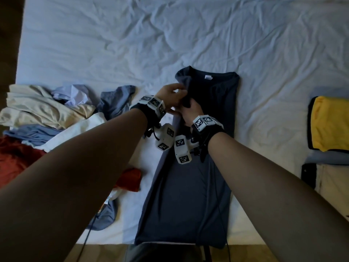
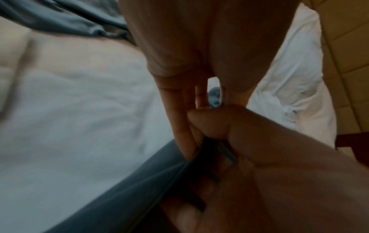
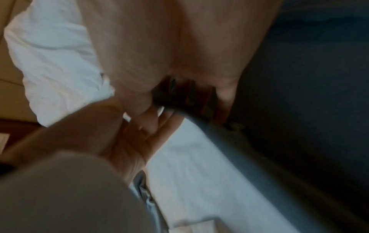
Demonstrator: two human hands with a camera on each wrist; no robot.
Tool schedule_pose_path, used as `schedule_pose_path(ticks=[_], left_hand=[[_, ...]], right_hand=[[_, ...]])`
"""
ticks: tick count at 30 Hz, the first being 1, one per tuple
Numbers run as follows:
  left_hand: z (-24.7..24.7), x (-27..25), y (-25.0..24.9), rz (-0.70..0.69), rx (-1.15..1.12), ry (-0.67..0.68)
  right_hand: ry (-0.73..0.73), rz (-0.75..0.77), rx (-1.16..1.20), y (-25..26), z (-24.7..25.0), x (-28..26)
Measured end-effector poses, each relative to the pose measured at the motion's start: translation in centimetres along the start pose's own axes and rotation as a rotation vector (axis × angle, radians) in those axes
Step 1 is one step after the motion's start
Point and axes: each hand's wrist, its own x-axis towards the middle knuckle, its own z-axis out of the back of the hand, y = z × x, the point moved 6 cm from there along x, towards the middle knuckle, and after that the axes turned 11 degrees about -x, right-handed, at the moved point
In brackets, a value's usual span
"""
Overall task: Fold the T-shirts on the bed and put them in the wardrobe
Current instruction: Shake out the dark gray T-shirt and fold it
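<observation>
A dark navy T-shirt [image 1: 196, 186] lies lengthwise on the white bed sheet [image 1: 132, 44], folded into a long strip with its collar and label at the far end. My right hand [image 1: 188, 107] grips a bunch of its left sleeve fabric near the shoulder, fingers curled round it [image 3: 179, 97]. My left hand [image 1: 178, 99] is beside it, its straight fingers [image 2: 185, 123] lying against the same fold, thumb apart. In the wrist views the navy T-shirt [image 2: 119, 189] [image 3: 299, 110] runs taut from the right hand's grip.
A loose pile of cream, light blue, white and red garments [image 1: 47, 110] covers the bed's left side, with a grey-blue one [image 1: 117, 103] nearest my hands. A folded stack topped in yellow [image 1: 328, 121] sits at the right. The near bed edge [image 1: 105, 242] meets the floor.
</observation>
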Motion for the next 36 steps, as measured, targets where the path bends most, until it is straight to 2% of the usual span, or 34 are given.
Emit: schedule_pose_path(ticks=[3, 7, 16, 19, 21, 24, 28, 33, 36], left_hand=[[-0.9, 0.7, -0.2, 0.002, -0.02, 0.005], [0.3, 1.6, 0.7, 0.025, -0.093, -0.084], [1.2, 2.7, 3.8, 0.147, -0.123, -0.21], [0.9, 3.3, 3.9, 0.094, -0.088, -0.232], [0.8, 4.0, 2.8, -0.03, 0.112, -0.229], [-0.2, 4.9, -0.1, -0.251, 0.6, -0.177], [-2.7, 6.6, -2.9, -0.412, 1.018, -0.042], [-3.7, 8.8, -4.8, -0.464, 1.312, -0.012], [-3.9, 9.2, -6.1, -0.52, 1.34, 0.006]], right_hand=[[-0.116, -0.087, -0.087, -1.9, 1.6, 1.1], [-0.147, -0.193, -0.133, -4.1, 3.5, 2.1], [-0.207, -0.153, -0.353, -4.5, 7.0, 3.5], [-0.252, -0.131, -0.331, -4.6, 7.1, 3.8], [-0.237, -0.117, -0.333, -4.7, 6.8, 4.1], [-0.215, -0.121, -0.261, -4.9, 6.8, 4.5], [-0.249, -0.154, -0.091, -5.1, 7.4, 4.7], [-0.278, -0.113, 0.094, -5.3, 7.9, 5.1], [-0.291, -0.073, 0.126, -4.8, 8.2, 5.7]])
